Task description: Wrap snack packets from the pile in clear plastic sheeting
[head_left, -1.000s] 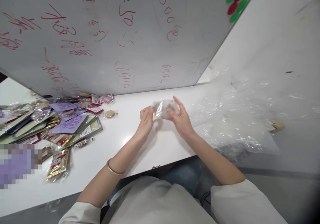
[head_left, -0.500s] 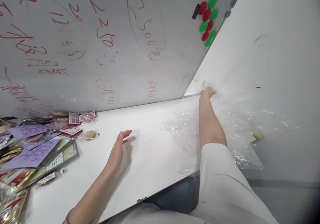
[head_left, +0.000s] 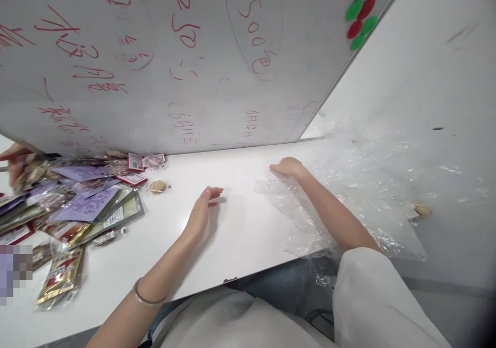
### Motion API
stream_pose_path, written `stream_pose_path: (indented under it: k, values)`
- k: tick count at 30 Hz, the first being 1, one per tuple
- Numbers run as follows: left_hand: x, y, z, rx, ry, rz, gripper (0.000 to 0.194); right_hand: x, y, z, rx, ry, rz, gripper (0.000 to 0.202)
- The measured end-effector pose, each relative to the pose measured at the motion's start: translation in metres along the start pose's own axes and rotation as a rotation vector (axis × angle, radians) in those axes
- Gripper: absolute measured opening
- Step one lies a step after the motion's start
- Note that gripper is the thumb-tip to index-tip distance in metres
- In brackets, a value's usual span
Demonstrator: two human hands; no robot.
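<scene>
My left hand (head_left: 202,211) hovers over the white table (head_left: 228,239), palm turned inward and fingers loosely stretched, holding nothing. To its left lies a small clear-wrapped round biscuit (head_left: 157,186). Over the table's right part is my right hand (head_left: 289,167), its thumb sticking out to the left. Its other fingers are partly hidden, and nothing shows in its grasp. Beneath and beside my right forearm spread crumpled clear plastic bags (head_left: 294,211), which reach to the right. Whether my right hand touches the plastic I cannot tell.
A pile of packets, with purple envelopes (head_left: 87,203) and a gold sachet (head_left: 62,275), covers the left side. Another person's hand (head_left: 15,163) is at the pile's far-left end. A whiteboard (head_left: 217,115) with red writing and round magnets (head_left: 366,8) stands along the back edge.
My right hand has come back from the far right corner toward the middle of the table. My left hand keeps nearly the same pose. The view has shifted left, bringing another person's hand into sight.
</scene>
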State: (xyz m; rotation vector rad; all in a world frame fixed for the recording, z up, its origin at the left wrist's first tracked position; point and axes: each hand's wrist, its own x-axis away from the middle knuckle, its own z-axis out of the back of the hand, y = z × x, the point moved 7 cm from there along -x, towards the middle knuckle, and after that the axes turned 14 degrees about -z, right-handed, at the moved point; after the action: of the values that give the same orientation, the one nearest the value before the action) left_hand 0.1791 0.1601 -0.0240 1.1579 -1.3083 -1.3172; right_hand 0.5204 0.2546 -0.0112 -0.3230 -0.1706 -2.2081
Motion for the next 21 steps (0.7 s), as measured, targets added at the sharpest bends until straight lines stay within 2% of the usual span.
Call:
stream_pose_path:
  k: [2,6,9,11,13,15,16,18,21]
  values:
    - [0.002,0.003,0.001,0.024,0.004,-0.019,0.048,0.014,-0.013,-0.003,0.013,0.041,0.024,0.048]
    - [0.004,0.013,0.005,0.093,0.004,-0.056,0.043,0.045,-0.035,0.012,-0.002,0.169,0.086,0.051]
    - [0.002,0.018,0.017,0.155,0.075,-0.040,0.041,0.091,-0.063,0.009,-0.029,0.261,0.191,0.054]
    - [0.001,0.020,0.032,0.238,0.150,-0.001,0.045,0.136,-0.089,-0.006,-0.043,0.306,0.422,0.053]
    - [0.001,0.023,0.048,0.340,0.198,0.050,0.052,0.204,-0.118,-0.030,-0.064,0.333,0.999,0.047]
    - [0.002,0.027,0.069,0.414,0.234,0.072,0.058,0.263,-0.120,-0.057,-0.081,0.275,1.534,0.045]
    - [0.003,0.029,0.081,0.431,0.258,0.068,0.059,0.281,-0.115,-0.067,-0.090,0.247,1.707,0.045]
    - [0.007,0.030,0.108,0.443,0.327,0.055,0.060,0.295,-0.104,-0.079,-0.097,0.222,1.862,0.044]
    - [0.014,0.024,0.141,0.414,0.418,0.089,0.053,0.289,-0.094,-0.085,-0.055,0.137,1.855,0.042]
